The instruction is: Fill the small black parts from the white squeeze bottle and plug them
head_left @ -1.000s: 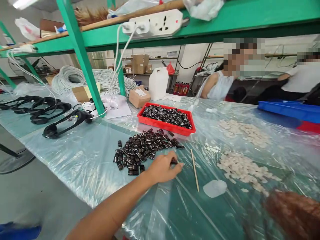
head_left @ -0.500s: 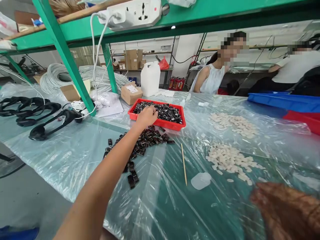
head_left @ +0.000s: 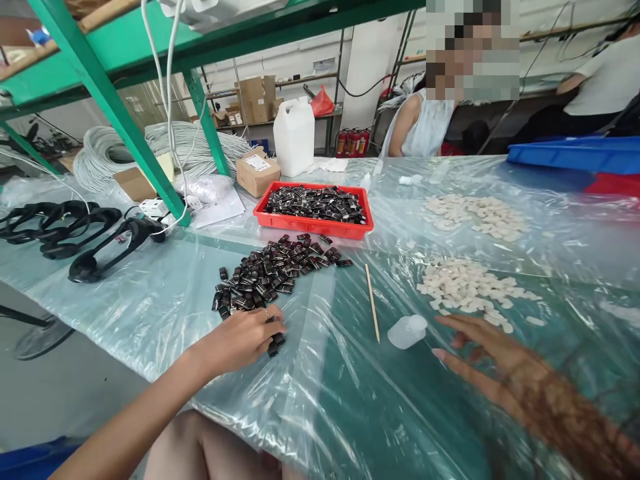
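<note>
My left hand is at the near edge of a loose pile of small black parts, its fingers bent over the nearest ones; whether it grips one is hidden. Behind the pile, a red tray is full of similar black parts. My right hand hovers with fingers apart and nothing between them, just in front of a heap of small whitish pieces. A flat translucent piece lies left of its fingertips, and a pointed wooden stick lies further left.
A second spread of whitish pieces lies further back. Black curved frames rest at the left, near a green post. Behind the tray are a small carton and a white jug. A person sits across the table.
My left hand has come back from the red tray to the near end of the black pile. My right hand has moved left and forward, fingers spread. The view has shifted.
</note>
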The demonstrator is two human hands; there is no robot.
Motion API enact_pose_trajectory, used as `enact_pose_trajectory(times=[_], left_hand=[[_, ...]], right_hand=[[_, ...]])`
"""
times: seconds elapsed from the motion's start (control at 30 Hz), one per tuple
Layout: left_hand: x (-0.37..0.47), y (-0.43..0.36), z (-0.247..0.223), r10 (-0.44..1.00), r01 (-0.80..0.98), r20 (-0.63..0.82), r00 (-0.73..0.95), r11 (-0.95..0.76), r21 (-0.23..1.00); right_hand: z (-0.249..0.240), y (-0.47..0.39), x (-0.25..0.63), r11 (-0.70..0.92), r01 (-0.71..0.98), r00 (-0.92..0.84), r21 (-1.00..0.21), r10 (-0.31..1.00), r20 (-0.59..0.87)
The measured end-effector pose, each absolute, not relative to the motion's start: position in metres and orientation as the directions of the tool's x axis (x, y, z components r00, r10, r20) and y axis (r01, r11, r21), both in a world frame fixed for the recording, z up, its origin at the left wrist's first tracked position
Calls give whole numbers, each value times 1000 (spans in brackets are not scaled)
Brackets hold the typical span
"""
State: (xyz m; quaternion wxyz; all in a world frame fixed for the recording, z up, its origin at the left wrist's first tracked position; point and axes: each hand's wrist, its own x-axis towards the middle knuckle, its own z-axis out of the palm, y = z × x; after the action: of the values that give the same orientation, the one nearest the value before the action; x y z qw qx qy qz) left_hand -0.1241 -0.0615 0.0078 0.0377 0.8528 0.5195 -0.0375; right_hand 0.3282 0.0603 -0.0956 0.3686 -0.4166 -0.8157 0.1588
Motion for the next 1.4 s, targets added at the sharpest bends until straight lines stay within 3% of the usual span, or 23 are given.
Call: enact_pose_trajectory(times=[0.17,0.27,0.47,0.67,0.8,0.97,1.17,1.4], left_hand=[[-106,-40,0,880,886,-105,463,-464,11],[-83,-19,7,882,882,-35,471,-469,46],[-24,12,14,858,810,176,483,-514,283],[-14,11,-19,853,696,288,436,-522,494],[-17,5,-24,770,637,375,517,-638,432],[-14,2,-16,745,661,363,560,-665,346],[-14,-2,-11,759,708,329,562,-647,284],[-11,0,-10,761,667,338,554,-649,366]], right_hand=[[-89,55,302,551,584,-388,-596,835,390],[-81,49,283,522,591,-371,-615,853,367],[-67,39,270,440,571,-345,-693,895,284],[-47,17,274,601,510,-324,-615,797,510],[-42,4,272,704,504,-361,-501,699,618],[-54,-2,277,732,540,-399,-415,657,640],[-56,-6,281,740,515,-400,-432,653,643],[-41,-12,280,737,494,-420,-462,667,615]])
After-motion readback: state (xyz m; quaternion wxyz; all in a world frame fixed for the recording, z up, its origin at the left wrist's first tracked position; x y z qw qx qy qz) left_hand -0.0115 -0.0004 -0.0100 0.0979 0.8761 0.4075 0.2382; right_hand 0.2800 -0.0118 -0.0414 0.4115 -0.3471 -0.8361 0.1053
